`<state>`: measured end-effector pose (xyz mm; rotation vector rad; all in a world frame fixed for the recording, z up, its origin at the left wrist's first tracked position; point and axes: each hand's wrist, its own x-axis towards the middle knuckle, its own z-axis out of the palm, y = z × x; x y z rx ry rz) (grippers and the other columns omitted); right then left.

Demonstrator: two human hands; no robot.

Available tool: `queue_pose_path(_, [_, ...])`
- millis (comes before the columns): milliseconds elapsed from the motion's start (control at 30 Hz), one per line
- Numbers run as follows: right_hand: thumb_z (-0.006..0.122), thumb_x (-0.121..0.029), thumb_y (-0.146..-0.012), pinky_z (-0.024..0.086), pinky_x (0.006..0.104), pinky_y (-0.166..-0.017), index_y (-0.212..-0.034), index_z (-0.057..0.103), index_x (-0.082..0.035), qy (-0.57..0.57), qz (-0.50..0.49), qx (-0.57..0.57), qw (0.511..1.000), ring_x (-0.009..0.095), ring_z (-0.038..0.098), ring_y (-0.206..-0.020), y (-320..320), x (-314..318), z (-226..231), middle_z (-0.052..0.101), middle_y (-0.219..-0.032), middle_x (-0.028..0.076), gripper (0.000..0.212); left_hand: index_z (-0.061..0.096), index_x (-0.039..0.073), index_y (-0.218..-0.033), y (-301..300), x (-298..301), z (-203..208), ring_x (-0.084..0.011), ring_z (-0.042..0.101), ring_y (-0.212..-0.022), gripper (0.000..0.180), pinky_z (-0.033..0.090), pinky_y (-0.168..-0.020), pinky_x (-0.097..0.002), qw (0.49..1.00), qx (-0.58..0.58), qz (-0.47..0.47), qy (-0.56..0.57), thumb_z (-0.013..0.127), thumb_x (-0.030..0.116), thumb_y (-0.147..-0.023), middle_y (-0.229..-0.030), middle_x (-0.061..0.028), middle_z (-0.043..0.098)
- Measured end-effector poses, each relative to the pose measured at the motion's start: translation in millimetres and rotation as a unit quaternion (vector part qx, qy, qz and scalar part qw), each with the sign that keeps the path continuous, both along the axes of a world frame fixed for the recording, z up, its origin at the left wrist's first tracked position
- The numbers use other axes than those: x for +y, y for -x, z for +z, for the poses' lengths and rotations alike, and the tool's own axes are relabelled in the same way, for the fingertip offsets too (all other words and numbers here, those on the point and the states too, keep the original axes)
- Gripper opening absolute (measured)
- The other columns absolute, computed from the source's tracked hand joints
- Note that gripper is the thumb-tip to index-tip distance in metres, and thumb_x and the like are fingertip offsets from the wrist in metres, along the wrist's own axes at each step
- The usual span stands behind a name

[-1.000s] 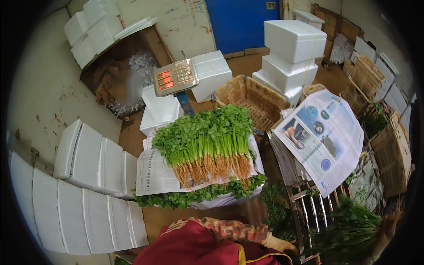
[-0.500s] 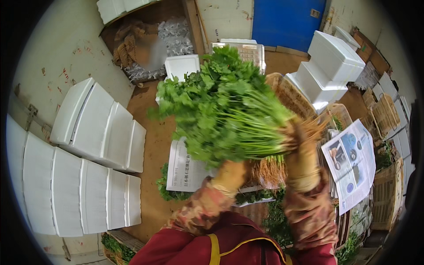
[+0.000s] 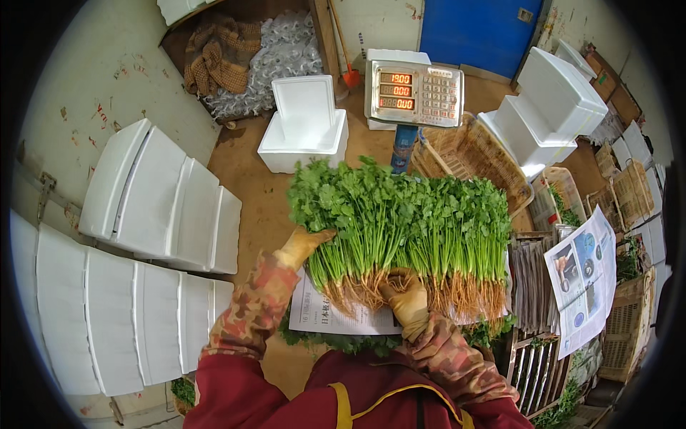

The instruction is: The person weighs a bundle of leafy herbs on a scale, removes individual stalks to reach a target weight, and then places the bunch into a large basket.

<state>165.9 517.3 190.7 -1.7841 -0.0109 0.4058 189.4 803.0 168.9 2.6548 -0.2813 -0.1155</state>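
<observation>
A leafy green bunch that looks like cilantro (image 3: 357, 229), roots still on, lies on a printed newspaper sheet (image 3: 304, 311), its leaves away from me and its brown roots toward me. My left hand (image 3: 304, 248), in a tan glove, clasps its left side at the stems; some fingers are hidden by the leaves. At the root end, my right hand (image 3: 409, 304), gloved too, has its fingers curled in on the roots. Another row of cilantro (image 3: 461, 243) lies right beside it, to the right, with roots pointing the same way.
A scale display (image 3: 414, 93) on a blue post stands behind the greens, near a wicker basket (image 3: 493, 161). White foam boxes (image 3: 304, 146) stand at the back and are stacked along the left (image 3: 157, 193). Folded newspapers (image 3: 534, 286) and a loose sheet (image 3: 582, 279) lie to the right.
The cilantro bunch has come down from mid-air onto the newspaper, left of the other row. My left hand moved left and up, and my right hand moved left, still at the roots.
</observation>
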Motion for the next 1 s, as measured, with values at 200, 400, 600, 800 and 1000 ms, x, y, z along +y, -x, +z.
queue_pose_path(200, [0.073, -0.025, -0.076, 0.053, 0.0306, -0.064, -0.109, 0.059, -0.001, 0.227, 0.079, -0.238, 0.941, 0.018, 0.064, -0.07, -2, -7, 3, 0.068, -0.092, 0.008, 0.043, 0.063, 0.001, -0.096, -3, 9, -54, -0.0285, 0.058, -0.061, 0.018, 0.048, -0.061, -0.0381, 0.962, -0.2, -0.029, -0.183, 0.055, 0.014, -0.086, -0.073, -0.0146, 0.062])
queue_pose_path(400, [0.071, -0.022, -0.077, 0.051, 0.032, -0.064, -0.116, 0.056, -0.006, 0.219, 0.047, -0.443, 0.868, 0.023, 0.063, -0.077, -31, -2, 45, 0.063, -0.1, 0.011, 0.045, 0.06, -0.004, -0.094, -9, -6, -7, -0.0335, 0.054, -0.06, 0.028, 0.043, -0.056, -0.0432, 0.988, 0.087, 0.121, -0.031, 0.061, 0.021, -0.083, -0.072, -0.0227, 0.056])
queue_pose_path(600, [0.067, -0.029, -0.08, 0.044, 0.0431, -0.089, -0.121, 0.05, -0.002, 0.189, 0.103, -0.41, 0.886, 0.034, 0.051, -0.111, -47, 27, 51, 0.05, -0.122, 0.019, 0.052, 0.053, -0.004, -0.117, 21, 28, -54, -0.0271, 0.06, -0.094, 0.037, 0.047, -0.08, -0.0337, 0.943, -0.035, 0.265, 0.198, 0.058, 0.018, -0.087, -0.109, -0.0246, 0.059])
queue_pose_path(800, [0.067, -0.033, -0.08, 0.038, 0.0468, -0.096, -0.124, 0.05, -0.005, 0.23, 0.139, -0.43, 0.862, 0.037, 0.046, -0.117, -55, 45, 42, 0.047, -0.126, 0.018, 0.056, 0.042, -0.006, -0.129, 1, 14, -20, -0.0258, 0.053, -0.11, 0.054, 0.042, -0.093, -0.0316, 0.796, -0.11, 0.452, 0.386, 0.054, 0.033, -0.093, -0.123, -0.0199, 0.053])
queue_pose_path(1000, [0.062, -0.041, -0.082, 0.029, 0.0493, -0.103, -0.131, 0.045, -0.007, 0.271, 0.177, -0.409, 0.853, 0.037, 0.039, -0.124, -55, 61, 8, 0.044, -0.132, 0.018, 0.062, 0.026, -0.003, -0.141, -53, -28, 15, -0.0403, 0.036, -0.129, 0.076, 0.034, -0.104, -0.0419, 0.929, -0.131, 0.29, 0.189, 0.052, 0.049, -0.091, -0.135, -0.032, 0.038])
